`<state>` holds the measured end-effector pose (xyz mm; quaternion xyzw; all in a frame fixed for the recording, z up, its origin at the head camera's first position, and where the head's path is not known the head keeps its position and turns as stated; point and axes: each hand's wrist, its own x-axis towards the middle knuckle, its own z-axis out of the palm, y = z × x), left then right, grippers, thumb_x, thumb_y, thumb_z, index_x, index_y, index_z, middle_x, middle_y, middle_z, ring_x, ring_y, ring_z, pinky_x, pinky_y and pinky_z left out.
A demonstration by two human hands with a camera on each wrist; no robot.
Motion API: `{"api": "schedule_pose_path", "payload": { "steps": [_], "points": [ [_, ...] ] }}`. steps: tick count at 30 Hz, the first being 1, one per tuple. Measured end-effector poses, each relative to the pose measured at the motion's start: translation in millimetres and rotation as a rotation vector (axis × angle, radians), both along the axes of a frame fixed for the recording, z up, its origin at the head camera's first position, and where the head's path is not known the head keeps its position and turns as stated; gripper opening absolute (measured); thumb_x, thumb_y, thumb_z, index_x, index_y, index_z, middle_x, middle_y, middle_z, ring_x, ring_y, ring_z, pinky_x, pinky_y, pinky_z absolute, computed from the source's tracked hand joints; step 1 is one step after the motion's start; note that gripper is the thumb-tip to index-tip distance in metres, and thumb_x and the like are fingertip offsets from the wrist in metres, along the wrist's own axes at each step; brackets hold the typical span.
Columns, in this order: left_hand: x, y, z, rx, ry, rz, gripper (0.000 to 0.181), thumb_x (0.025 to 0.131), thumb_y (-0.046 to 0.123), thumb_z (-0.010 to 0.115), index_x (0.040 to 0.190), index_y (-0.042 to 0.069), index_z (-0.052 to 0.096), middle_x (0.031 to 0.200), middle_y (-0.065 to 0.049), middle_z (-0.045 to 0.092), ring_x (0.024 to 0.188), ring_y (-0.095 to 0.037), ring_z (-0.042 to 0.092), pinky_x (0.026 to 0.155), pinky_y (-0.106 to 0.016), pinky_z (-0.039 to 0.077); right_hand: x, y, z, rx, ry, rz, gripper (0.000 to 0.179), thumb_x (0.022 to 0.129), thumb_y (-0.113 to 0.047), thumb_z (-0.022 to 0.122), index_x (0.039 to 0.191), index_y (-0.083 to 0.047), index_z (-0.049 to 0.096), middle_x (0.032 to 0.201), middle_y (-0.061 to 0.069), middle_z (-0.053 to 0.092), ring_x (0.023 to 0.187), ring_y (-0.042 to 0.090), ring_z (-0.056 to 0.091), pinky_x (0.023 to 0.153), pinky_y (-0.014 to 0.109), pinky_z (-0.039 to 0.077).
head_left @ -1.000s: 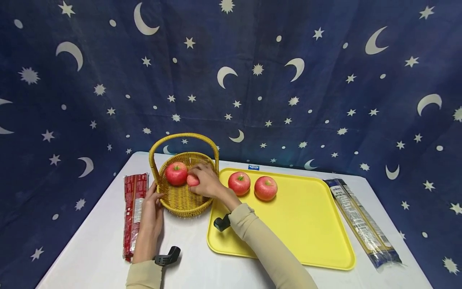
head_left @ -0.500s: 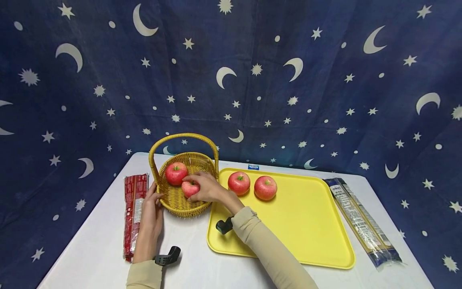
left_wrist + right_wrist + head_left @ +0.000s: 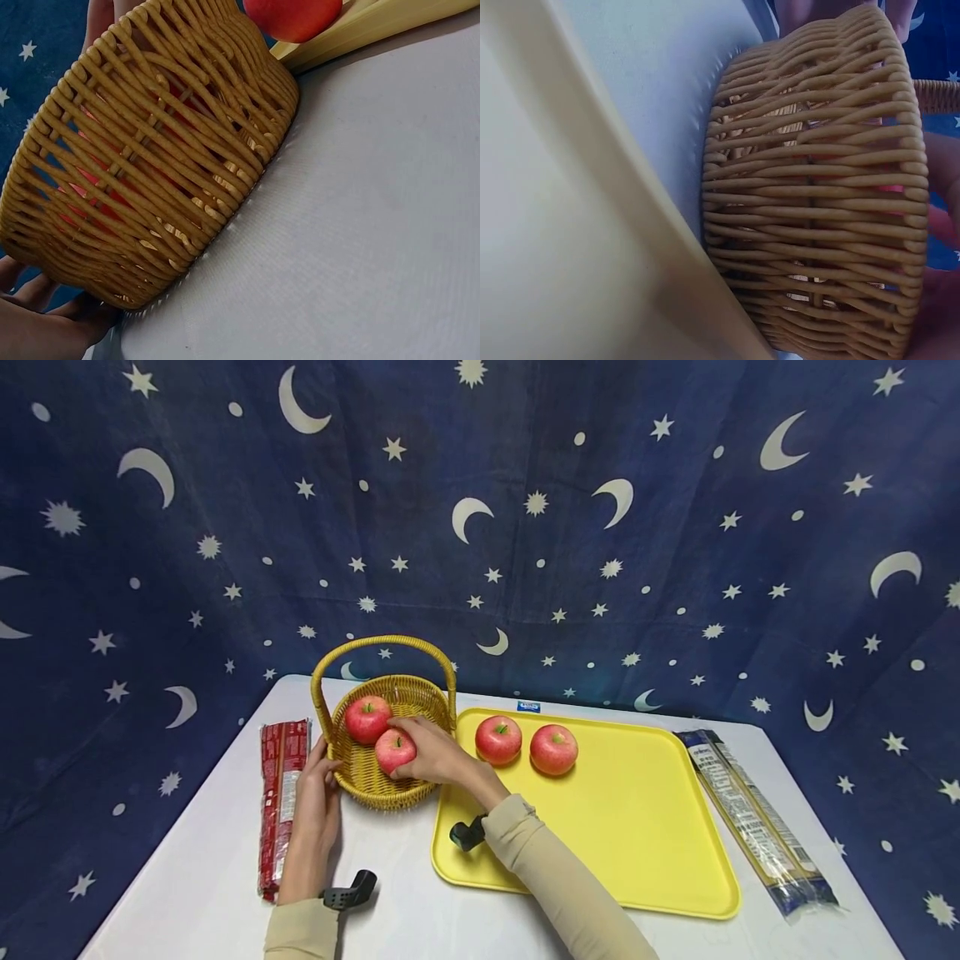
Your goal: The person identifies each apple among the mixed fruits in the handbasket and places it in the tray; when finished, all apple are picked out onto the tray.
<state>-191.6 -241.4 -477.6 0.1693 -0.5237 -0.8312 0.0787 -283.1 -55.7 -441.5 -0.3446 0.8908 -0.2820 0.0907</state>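
A yellow wicker basket with an arched handle stands on the table. Inside, a red apple lies near the left of the basket. My right hand reaches over the basket's right rim and holds a second apple low beside the first, thumb at the near side, fingers at the far side. At the left rim my left hand grips the basket; its fingers show against the woven side in the left wrist view. Through the weave, red of the apples shows.
A yellow tray sits right of the basket, with two more apples, one at the left and one beside it. A red packet lies on the left, a clear and blue packet on the right. A small blue label lies behind the tray.
The right hand has brought the apple nearer and slightly left inside the basket, and more of the apple now shows. The left hand has stayed at the basket's rim.
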Motion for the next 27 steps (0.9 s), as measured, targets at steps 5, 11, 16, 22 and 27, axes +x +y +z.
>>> {"api": "schedule_pose_path", "payload": {
  "steps": [5, 11, 16, 22, 27],
  "points": [
    [-0.3, 0.8, -1.4, 0.000, -0.002, -0.003, 0.069, 0.104, 0.003, 0.033, 0.167, 0.023, 0.015, 0.174, 0.003, 0.011, 0.156, -0.015, 0.020, 0.128, -0.031, 0.016, 3.3, 4, -1.5, -0.071, 0.033, -0.054, 0.084, 0.077, -0.036, 0.089, 0.149, -0.014, 0.053, 0.132, 0.004, 0.060, 0.121, 0.021, 0.057, 0.106, 0.036, 0.049],
    [-0.5, 0.8, -1.1, -0.019, -0.013, 0.008, 0.068, 0.105, 0.004, 0.034, 0.166, 0.026, 0.016, 0.174, 0.004, 0.011, 0.156, -0.015, 0.020, 0.128, -0.032, 0.016, 9.1, 14, 3.5, -0.200, 0.029, -0.086, 0.080, 0.074, -0.042, 0.091, 0.143, -0.015, 0.060, 0.126, 0.003, 0.059, 0.114, 0.018, 0.057, 0.101, 0.033, 0.052],
    [-0.5, 0.7, -0.3, -0.018, -0.011, 0.003, 0.068, 0.105, 0.005, 0.034, 0.166, 0.027, 0.016, 0.174, 0.004, 0.011, 0.155, -0.014, 0.021, 0.128, -0.030, 0.017, 18.9, 26, 10.4, -0.294, 0.018, -0.110, 0.082, 0.074, -0.044, 0.091, 0.143, -0.015, 0.060, 0.132, 0.003, 0.058, 0.118, 0.020, 0.057, 0.102, 0.037, 0.052],
    [-0.6, 0.6, -0.1, -0.015, -0.007, 0.001, 0.069, 0.105, 0.004, 0.034, 0.167, 0.027, 0.015, 0.174, 0.004, 0.011, 0.149, -0.013, 0.024, 0.126, -0.029, 0.019, 32.5, 43, 19.1, -0.356, 0.004, -0.128, 0.081, 0.075, -0.043, 0.091, 0.145, -0.018, 0.059, 0.137, 0.001, 0.056, 0.122, 0.019, 0.057, 0.104, 0.039, 0.052],
    [-0.5, 0.5, -0.5, -0.022, -0.021, 0.000, 0.068, 0.105, 0.005, 0.035, 0.166, 0.029, 0.016, 0.174, 0.006, 0.011, 0.152, -0.011, 0.023, 0.126, -0.028, 0.019, 44.5, 61, 25.5, -0.382, 0.007, -0.157, 0.080, 0.075, -0.042, 0.092, 0.145, -0.022, 0.059, 0.137, -0.001, 0.056, 0.122, 0.018, 0.057, 0.105, 0.043, 0.051]
  ]
}}
